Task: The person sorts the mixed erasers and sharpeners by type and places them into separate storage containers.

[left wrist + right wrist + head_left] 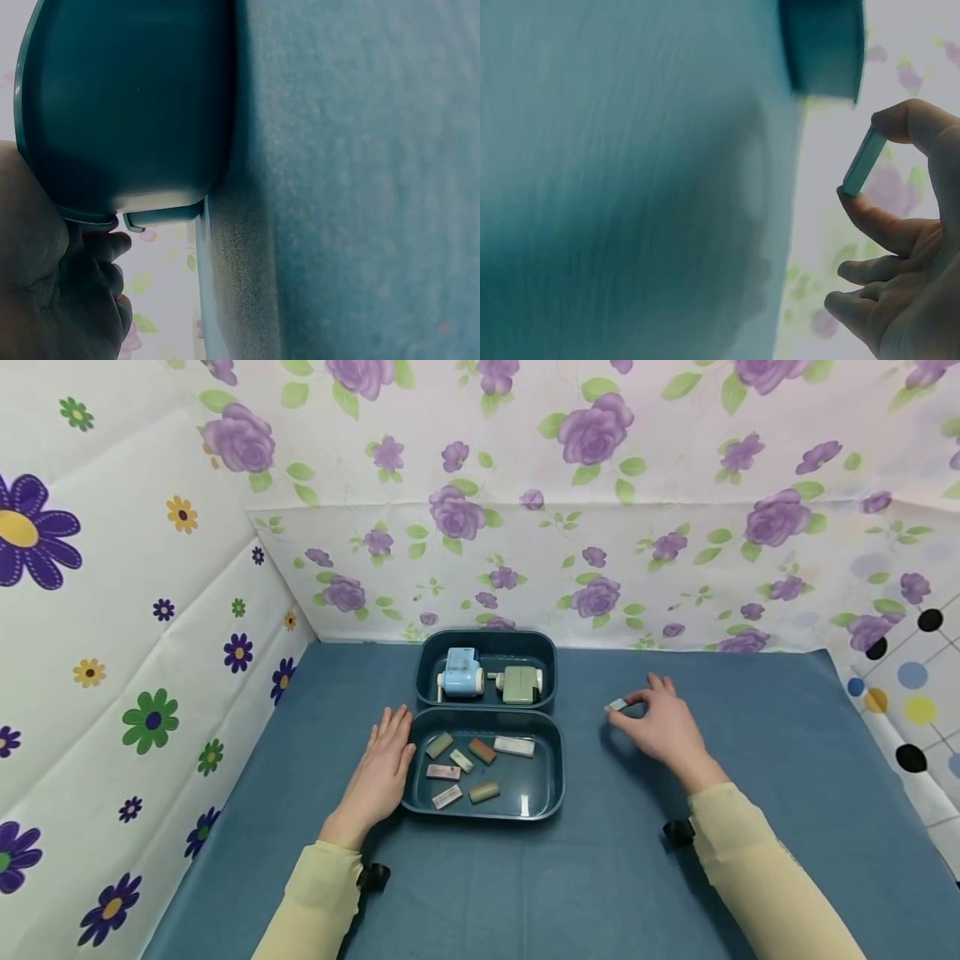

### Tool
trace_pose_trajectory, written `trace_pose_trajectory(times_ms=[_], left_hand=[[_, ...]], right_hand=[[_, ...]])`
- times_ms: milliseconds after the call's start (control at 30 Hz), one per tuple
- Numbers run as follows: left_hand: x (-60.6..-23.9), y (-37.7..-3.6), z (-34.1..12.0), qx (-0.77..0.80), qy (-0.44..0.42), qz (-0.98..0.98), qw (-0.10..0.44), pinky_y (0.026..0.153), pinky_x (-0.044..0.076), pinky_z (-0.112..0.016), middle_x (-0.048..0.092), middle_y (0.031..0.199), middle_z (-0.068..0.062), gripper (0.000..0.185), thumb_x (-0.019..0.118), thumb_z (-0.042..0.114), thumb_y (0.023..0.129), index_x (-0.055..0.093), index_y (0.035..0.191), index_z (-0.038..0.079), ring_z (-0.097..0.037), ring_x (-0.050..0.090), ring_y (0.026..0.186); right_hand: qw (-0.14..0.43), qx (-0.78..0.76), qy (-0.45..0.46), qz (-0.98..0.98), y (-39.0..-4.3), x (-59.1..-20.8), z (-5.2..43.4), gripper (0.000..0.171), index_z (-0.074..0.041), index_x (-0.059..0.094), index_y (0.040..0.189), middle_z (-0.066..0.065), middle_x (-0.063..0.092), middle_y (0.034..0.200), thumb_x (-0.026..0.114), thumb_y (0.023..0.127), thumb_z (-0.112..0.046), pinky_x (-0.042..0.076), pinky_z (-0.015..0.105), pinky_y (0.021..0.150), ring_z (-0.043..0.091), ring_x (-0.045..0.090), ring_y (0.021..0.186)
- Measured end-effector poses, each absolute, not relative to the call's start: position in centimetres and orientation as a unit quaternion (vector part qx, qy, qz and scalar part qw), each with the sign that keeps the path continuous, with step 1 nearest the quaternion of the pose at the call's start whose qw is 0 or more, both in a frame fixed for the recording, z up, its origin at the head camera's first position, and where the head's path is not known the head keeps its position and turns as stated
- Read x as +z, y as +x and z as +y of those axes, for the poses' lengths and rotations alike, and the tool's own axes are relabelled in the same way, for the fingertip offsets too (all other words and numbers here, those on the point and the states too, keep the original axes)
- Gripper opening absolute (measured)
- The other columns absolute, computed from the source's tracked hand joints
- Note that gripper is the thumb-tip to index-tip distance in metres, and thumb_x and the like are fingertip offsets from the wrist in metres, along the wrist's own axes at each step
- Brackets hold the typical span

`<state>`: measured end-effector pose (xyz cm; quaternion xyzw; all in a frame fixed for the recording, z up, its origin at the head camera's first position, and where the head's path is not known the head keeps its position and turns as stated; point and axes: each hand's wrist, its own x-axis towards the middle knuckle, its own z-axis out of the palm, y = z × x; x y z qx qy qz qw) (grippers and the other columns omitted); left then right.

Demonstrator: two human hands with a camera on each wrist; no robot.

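Observation:
My right hand (660, 722) pinches a small pale eraser (617, 704) between thumb and forefinger, just above the blue tablecloth to the right of the trays; the right wrist view shows the eraser (864, 161) held by its two ends. My left hand (386, 760) lies flat on the cloth, fingers straight, against the left wall of the near dark-blue tray (551, 777), which holds several erasers (480, 764). In the left wrist view the tray wall (127, 112) fills the upper left beside my hand (67, 292).
A second dark-blue tray (487, 639) touches the near one's far side and holds a light-blue sharpener (460, 675) and a grey-green sharpener (520, 685). Flowered walls close off the back and left. Blue cloth (750, 710) covers the table.

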<state>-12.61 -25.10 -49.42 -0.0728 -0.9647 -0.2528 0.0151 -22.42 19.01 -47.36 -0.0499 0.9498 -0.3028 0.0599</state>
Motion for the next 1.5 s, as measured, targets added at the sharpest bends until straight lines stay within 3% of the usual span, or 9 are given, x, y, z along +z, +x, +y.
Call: trace_pose_trajectory(times_ms=[200, 533, 1067, 1233, 1500], left_hand=[[-49.3, -12.5, -25.1, -0.251, -0.072, -0.965, 0.017, 0.131, 0.007, -0.057, 0.020, 0.176, -0.018, 0.056, 0.044, 0.018, 0.118, 0.029, 0.168, -0.003, -0.033, 0.004, 0.165], [-49.5, -12.4, -25.2, -0.253, -0.072, -0.965, 0.017, 0.131, 0.007, -0.057, 0.021, 0.176, -0.018, 0.057, 0.045, 0.018, 0.117, 0.029, 0.167, -0.003, -0.033, 0.004, 0.165], [-49.5, -12.3, -25.2, -0.253, -0.071, -0.965, 0.017, 0.132, 0.007, -0.056, 0.021, 0.176, -0.017, 0.057, 0.046, 0.018, 0.117, 0.028, 0.168, -0.002, -0.033, 0.004, 0.165], [-49.4, -12.3, -25.3, -0.255, -0.072, -0.964, 0.015, 0.132, 0.006, -0.056, 0.020, 0.177, -0.017, 0.057, 0.045, 0.018, 0.117, 0.029, 0.168, -0.002, -0.032, 0.004, 0.165], [-49.4, -12.5, -25.2, -0.256, -0.073, -0.964, 0.016, 0.132, 0.006, -0.055, 0.019, 0.177, -0.017, 0.057, 0.045, 0.019, 0.117, 0.028, 0.168, -0.002, -0.031, 0.003, 0.165]], right_hand=[[0.037, -0.311, -0.089, 0.946, -20.4, -46.1, 16.5, 0.055, 0.000, 0.073, 0.125, 0.028, 0.020, 0.174, 0.075, 0.098, -0.048, 0.028, 0.074, 0.119, 0.047, 0.009, 0.162], [0.018, -0.310, -0.145, 0.939, -18.0, -45.3, 13.6, 0.047, -0.005, 0.077, 0.121, 0.025, 0.021, 0.174, 0.081, 0.094, -0.044, 0.046, 0.071, 0.108, 0.044, 0.009, 0.163], [0.007, -0.275, -0.206, 0.939, -15.7, -45.5, 10.7, 0.045, -0.009, 0.077, 0.121, 0.026, 0.016, 0.175, 0.083, 0.094, -0.044, 0.055, 0.064, 0.095, 0.043, 0.004, 0.163], [-0.004, -0.246, -0.238, 0.940, -15.1, -46.0, 9.7, 0.046, -0.010, 0.079, 0.122, 0.026, 0.014, 0.176, 0.086, 0.092, -0.045, 0.051, 0.064, 0.106, 0.045, 0.002, 0.163], [-0.018, -0.200, -0.270, 0.942, -14.6, -47.1, 8.2, 0.045, -0.013, 0.082, 0.118, 0.026, 0.009, 0.176, 0.092, 0.086, -0.041, 0.027, 0.063, 0.126, 0.045, -0.001, 0.163]])
